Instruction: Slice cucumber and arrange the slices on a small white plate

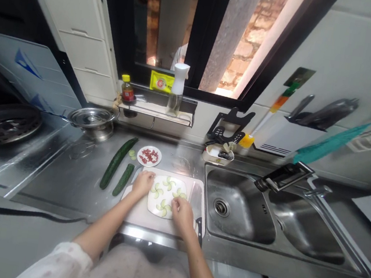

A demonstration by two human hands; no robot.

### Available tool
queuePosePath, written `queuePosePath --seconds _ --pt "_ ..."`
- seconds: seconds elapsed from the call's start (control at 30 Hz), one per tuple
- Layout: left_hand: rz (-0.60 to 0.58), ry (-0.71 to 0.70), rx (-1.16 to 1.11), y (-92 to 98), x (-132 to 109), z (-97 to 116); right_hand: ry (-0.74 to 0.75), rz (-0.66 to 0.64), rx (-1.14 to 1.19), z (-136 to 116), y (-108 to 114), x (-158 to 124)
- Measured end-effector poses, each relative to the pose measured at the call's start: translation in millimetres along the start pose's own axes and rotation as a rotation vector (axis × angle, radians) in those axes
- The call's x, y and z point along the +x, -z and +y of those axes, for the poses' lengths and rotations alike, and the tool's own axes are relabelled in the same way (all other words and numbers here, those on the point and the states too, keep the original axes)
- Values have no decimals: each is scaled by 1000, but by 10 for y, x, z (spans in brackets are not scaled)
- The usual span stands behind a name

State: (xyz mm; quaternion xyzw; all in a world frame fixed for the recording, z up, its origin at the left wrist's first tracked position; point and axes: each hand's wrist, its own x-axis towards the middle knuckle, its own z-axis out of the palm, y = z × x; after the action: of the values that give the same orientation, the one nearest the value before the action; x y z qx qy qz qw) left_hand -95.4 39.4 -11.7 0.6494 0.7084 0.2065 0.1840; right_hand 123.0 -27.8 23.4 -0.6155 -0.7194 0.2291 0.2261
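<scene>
A white square plate (158,203) rests on a pale cutting board (136,215). Thin green cucumber slices (164,208) are laid on it in several pinwheel shapes. My left hand (143,184) is at the plate's upper left edge with its fingers curled together; whether it grips anything is hidden. Over the plate's right side, my right hand (182,213) has thumb and fingers pinched beside the right pinwheel, partly covering it. What is in the pinch is too small to tell. A knife (199,229) with a black handle lies along the board's right side.
Left of the board lie a long cucumber (117,164), a shorter cucumber piece (123,180) and some slices (132,154). Behind stands a small plate of red pieces (149,156). A lidded pot (94,121) is at the back left, a double sink (241,204) at the right.
</scene>
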Motion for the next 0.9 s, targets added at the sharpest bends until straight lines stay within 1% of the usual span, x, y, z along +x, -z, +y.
queuePosePath --seconds 0.1,0.17,0.23,0.33,0.47,0.57,0.77,0.9 --pt "63 106 24 81 219 -90 14 26 56 35 4 -25" --pt "58 176 56 142 364 -147 13 41 78 61 18 -34" --pt "41 212 90 188 498 -188 -3 47 92 94 28 -34" --pt "-5 202 137 214 673 -217 -36 61 110 147 20 -20" --pt "-52 107 188 184 848 -233 -49 89 121 181 -8 -9" --pt "-64 50 198 151 927 -274 -57 75 111 162 1 -17" --pt "31 99 135 141 953 -383 -64 36 96 114 41 -10" --pt "-36 51 127 147 956 -372 -72 29 106 110 23 28"
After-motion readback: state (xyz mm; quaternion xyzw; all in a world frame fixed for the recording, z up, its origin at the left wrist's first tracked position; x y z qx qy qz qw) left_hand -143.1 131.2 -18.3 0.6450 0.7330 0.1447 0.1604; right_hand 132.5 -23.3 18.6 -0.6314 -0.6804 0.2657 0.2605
